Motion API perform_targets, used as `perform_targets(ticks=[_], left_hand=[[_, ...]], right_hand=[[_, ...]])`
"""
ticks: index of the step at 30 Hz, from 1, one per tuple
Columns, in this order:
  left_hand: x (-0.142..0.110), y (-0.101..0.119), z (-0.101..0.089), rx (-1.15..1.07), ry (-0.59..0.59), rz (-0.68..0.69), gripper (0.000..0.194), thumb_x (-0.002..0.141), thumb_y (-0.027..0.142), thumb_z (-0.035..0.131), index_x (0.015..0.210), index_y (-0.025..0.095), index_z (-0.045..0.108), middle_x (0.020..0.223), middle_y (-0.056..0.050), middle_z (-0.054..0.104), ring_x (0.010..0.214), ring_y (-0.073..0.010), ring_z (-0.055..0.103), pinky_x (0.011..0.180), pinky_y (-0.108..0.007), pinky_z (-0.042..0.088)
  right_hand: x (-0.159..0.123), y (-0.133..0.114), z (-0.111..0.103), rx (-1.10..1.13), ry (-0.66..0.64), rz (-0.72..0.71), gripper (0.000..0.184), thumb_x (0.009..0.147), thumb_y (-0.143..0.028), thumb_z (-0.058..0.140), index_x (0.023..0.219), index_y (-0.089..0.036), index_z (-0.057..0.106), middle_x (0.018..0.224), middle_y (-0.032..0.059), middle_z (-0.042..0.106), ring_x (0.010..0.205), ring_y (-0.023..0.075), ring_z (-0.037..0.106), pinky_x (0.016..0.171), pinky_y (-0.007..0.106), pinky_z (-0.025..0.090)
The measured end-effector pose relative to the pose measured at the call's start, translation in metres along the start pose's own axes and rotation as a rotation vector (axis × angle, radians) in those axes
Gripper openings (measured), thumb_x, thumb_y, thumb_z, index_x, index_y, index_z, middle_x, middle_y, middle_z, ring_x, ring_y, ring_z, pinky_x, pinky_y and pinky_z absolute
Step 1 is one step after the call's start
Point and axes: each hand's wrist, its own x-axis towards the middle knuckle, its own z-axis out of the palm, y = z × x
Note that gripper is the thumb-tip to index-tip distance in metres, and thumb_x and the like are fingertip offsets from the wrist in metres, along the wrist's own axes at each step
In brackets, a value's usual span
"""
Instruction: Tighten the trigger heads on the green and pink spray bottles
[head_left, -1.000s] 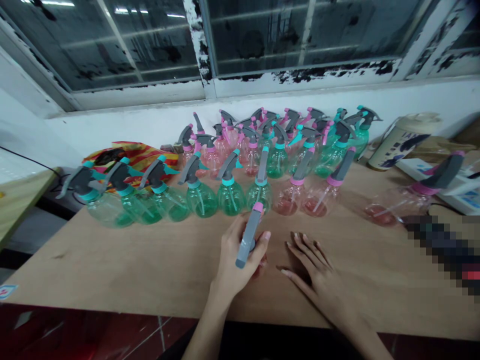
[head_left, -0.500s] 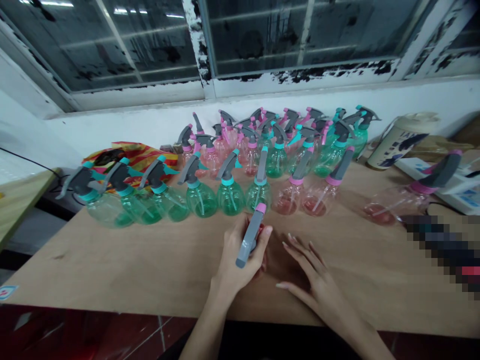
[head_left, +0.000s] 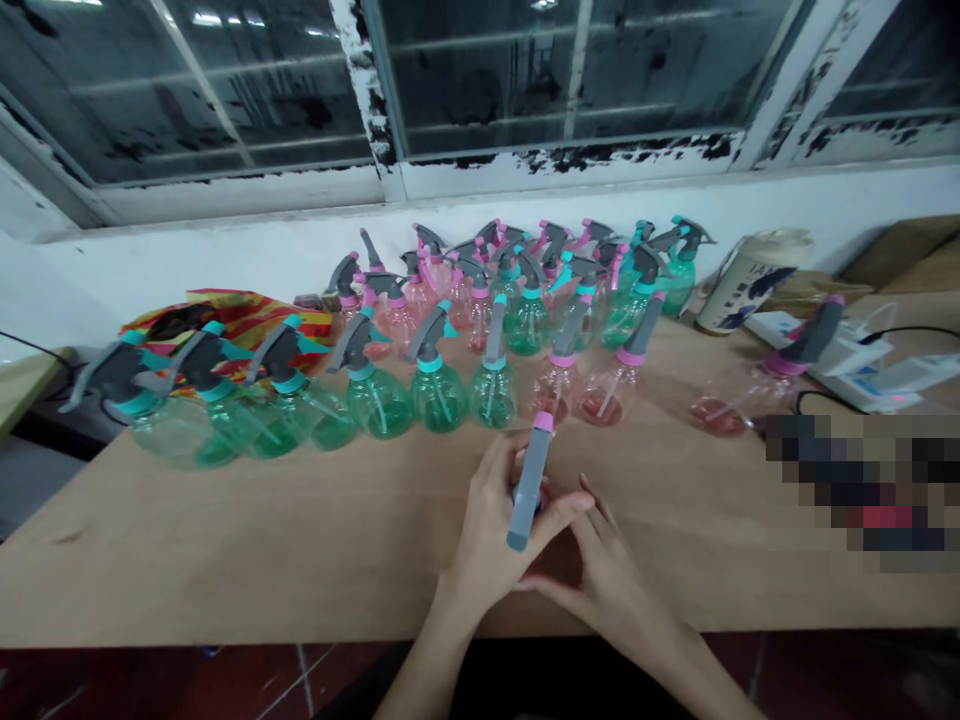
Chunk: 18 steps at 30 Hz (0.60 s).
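My left hand (head_left: 491,525) is wrapped round the neck of a pink spray bottle (head_left: 559,560) whose grey trigger head (head_left: 527,485) with a pink tip sticks up between my fingers. My right hand (head_left: 600,570) cups the bottle's pink body from the right, fingers curled against it. The bottle stands on the wooden table (head_left: 225,540) near the front edge. Just behind it runs a row of green spray bottles (head_left: 379,400) and pink spray bottles (head_left: 600,395).
Several more green and pink bottles (head_left: 525,280) crowd the back by the white wall. A striped bag (head_left: 240,315) lies at the left, a lone pink bottle (head_left: 750,395) and a cream jug (head_left: 750,280) at the right. A white device with cables (head_left: 847,365) sits far right.
My right hand has slid left from lying flat on the table and now closes on the bottle's body. The view has shifted a little to the right.
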Motion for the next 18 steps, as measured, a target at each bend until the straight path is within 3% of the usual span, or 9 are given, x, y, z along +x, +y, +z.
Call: perform_targets(ticks=[4,10,15,18], left_hand=[[-0.001,-0.001,0.009,-0.081,-0.045,-0.006,0.064,0.075,0.052,0.074,0.126,0.022,0.051,0.122,-0.011,0.060,0.113,-0.0303,0.059,0.098,-0.049,0.047],[-0.002,-0.008,0.026,-0.192,-0.167,0.026,0.092,0.068,0.043,0.082,0.143,0.031,0.031,0.149,-0.010,0.040,0.135,-0.0345,0.042,0.109,-0.054,0.038],[-0.002,-0.015,0.034,-0.154,-0.187,-0.004,0.093,0.069,0.041,0.082,0.144,0.029,0.028,0.151,-0.011,0.038,0.140,-0.0346,0.034,0.115,-0.058,0.027],[-0.001,-0.017,0.034,-0.114,-0.175,-0.015,0.082,0.075,0.032,0.077,0.142,0.027,0.031,0.148,-0.011,0.041,0.139,-0.0316,0.037,0.116,-0.056,0.027]], right_hand=[[-0.005,0.005,-0.001,0.033,0.028,0.016,0.073,0.082,-0.043,0.067,0.142,-0.023,0.030,0.133,0.0149,0.059,0.125,0.0342,0.055,0.106,0.065,0.038],[-0.016,0.019,-0.017,0.120,-0.012,0.124,0.067,0.080,-0.042,0.068,0.137,-0.024,0.037,0.131,0.0111,0.060,0.123,0.0305,0.055,0.112,0.063,0.029],[-0.036,0.052,-0.044,0.140,0.065,0.368,0.065,0.083,-0.049,0.064,0.136,-0.025,0.035,0.125,0.0116,0.061,0.113,0.0303,0.062,0.094,0.053,0.051],[-0.042,0.080,-0.059,0.116,0.216,0.448,0.069,0.077,-0.056,0.068,0.130,-0.023,0.038,0.127,0.0128,0.060,0.117,0.0320,0.059,0.094,0.049,0.052]])
